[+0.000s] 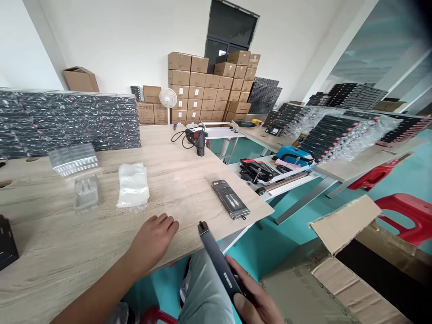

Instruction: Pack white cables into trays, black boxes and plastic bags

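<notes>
My right hand (253, 297) grips a slim black box (219, 261) with pale lettering on its narrow side, tilted up over my lap beyond the table edge. My left hand (158, 234) rests on the wooden table (111, 243) near its front edge, fingers curled in and nothing visible in them. To the right on the tabletop lies a flat black retail box (230, 199) with a picture on its face. Left of centre are a stack of clear plastic bags (132, 185), a clear plastic tray (86, 192) and a stack of similar trays (74, 158).
Wrapped black boxes (67, 119) form a wall along the table's left back. A heat gun (200, 143) with its cable lies farther off. An open carton (324, 270) stands at lower right by a red stool (408, 216). Brown cartons (205, 85) and a fan (168, 97) are behind.
</notes>
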`<state>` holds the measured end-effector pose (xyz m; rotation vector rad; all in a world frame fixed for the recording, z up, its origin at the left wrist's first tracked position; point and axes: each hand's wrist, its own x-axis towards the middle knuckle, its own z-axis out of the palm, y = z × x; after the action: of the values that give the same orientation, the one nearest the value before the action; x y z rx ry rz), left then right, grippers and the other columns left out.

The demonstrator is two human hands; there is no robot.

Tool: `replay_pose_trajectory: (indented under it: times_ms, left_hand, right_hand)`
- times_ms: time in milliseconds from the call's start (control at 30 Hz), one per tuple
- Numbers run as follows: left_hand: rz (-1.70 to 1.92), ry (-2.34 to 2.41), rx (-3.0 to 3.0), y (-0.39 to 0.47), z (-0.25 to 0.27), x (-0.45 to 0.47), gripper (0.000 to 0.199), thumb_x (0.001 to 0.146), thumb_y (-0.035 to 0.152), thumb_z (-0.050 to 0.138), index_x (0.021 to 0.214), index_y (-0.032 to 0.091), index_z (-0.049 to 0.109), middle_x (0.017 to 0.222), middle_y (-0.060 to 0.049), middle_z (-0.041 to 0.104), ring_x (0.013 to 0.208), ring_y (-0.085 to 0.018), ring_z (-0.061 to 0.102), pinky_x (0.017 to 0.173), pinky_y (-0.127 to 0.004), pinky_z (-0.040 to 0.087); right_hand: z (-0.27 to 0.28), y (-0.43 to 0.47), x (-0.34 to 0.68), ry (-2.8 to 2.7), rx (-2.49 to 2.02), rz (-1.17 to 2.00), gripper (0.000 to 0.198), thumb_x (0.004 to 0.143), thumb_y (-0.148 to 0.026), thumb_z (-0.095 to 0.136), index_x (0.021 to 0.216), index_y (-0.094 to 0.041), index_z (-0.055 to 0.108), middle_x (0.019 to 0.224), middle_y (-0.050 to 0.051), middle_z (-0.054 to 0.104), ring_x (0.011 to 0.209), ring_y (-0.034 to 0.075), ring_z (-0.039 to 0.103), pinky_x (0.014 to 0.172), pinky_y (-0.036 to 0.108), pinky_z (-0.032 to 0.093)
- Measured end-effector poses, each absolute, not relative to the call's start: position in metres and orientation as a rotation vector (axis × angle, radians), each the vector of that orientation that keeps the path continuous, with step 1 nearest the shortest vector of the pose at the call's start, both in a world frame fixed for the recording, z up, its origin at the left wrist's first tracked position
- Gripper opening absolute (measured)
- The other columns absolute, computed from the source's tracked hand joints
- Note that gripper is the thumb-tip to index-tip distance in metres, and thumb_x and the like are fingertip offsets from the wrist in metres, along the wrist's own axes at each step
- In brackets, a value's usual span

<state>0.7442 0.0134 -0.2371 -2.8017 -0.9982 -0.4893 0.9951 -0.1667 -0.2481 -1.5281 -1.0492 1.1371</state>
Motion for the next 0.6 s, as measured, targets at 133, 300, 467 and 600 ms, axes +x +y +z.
replay_pose_trajectory:
  times_ms: [133,300,467,600]
  left_hand:
    - [-0.462,-1.004,-2.919,-0.008,-0.244,0.738,0.027,0.088,0.002,0.043,0.104,0.021,0.054,0.092,-0.006,0.063,0.084,-0.023,0.058,0.071,-0.037,0.043]
    - [-0.754,-1.170,-3.112,-0.015,-0.248,0.737,0.027,0.087,0.001,0.041,0.102,0.022,0.045,0.092,-0.003,0.061,0.084,-0.021,0.055,0.072,-0.035,0.042]
    - [-0.907,-1.295,-3.107,-0.020,-0.264,0.738,0.028,0.086,-0.002,0.038,0.098,0.024,0.042,0.087,-0.001,0.058,0.078,-0.019,0.052,0.068,-0.033,0.041]
    - [-0.935,-1.346,-3.104,-0.024,-0.272,0.743,0.021,0.093,0.005,0.035,0.097,0.024,0.043,0.086,-0.001,0.059,0.075,-0.019,0.054,0.067,-0.034,0.042]
  right_hand:
    - [-0.239,-0.157,0.994,-1.754,-1.535,0.877,0.052,0.089,-0.042,0.061,0.140,-0.039,0.051,0.151,0.004,0.045,0.137,0.035,0.043,0.102,0.048,0.052]
    - [-0.234,-0.146,0.984,-2.070,-1.502,0.564,0.056,0.090,-0.035,0.060,0.144,-0.038,0.044,0.145,0.008,0.052,0.125,0.033,0.057,0.091,0.044,0.060]
    - [-0.239,-0.145,0.987,-2.193,-1.560,0.367,0.057,0.089,-0.035,0.061,0.144,-0.036,0.045,0.140,0.009,0.057,0.117,0.031,0.063,0.084,0.040,0.063]
    - [-0.251,-0.144,0.990,-2.215,-1.667,0.102,0.059,0.087,-0.036,0.061,0.144,-0.032,0.046,0.138,0.012,0.058,0.113,0.035,0.065,0.078,0.045,0.065]
